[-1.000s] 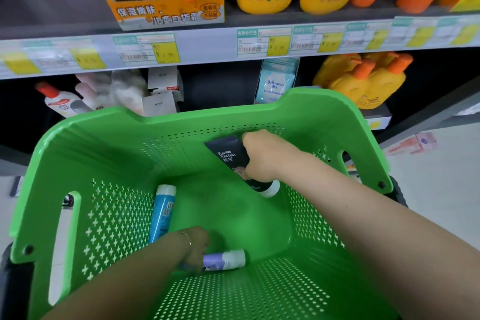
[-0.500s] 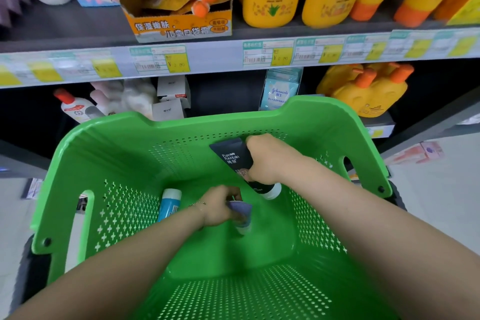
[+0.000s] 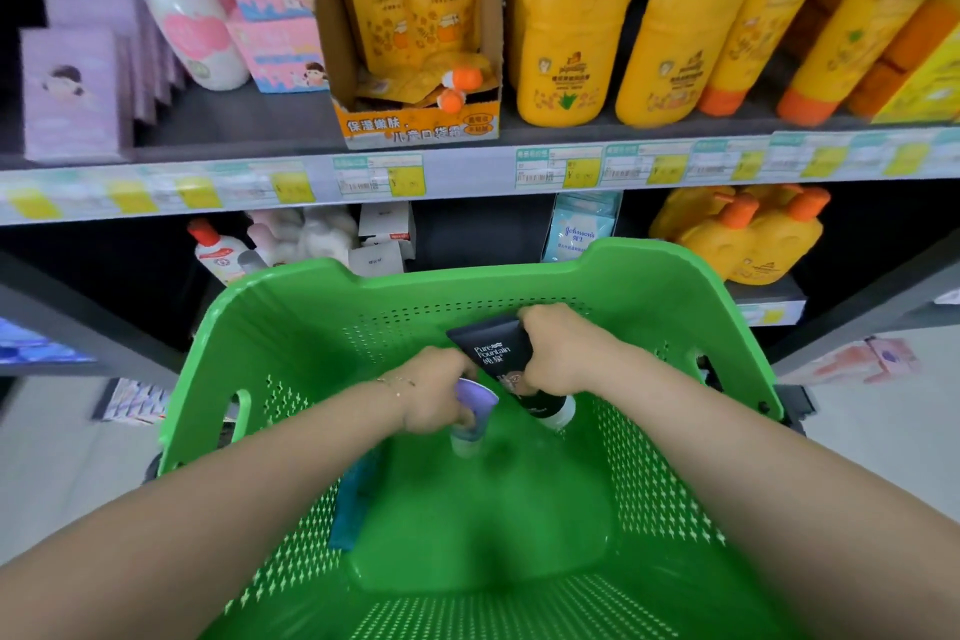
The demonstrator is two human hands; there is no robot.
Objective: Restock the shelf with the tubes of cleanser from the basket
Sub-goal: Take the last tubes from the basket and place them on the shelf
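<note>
Black tube (image 3: 491,352), right hand (image 3: 563,353); purple tube (image 3: 477,399), left hand (image 3: 434,392)

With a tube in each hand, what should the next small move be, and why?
Probably lift both hands out of the green basket toward the shelf: the left hand grips the purple tube, the right hand the black tube, both within the basket. The blue tube can wait.

A shop: price-tagged shelf (image 3: 467,172) stocked with yellow bottles (image 3: 566,31).
</note>
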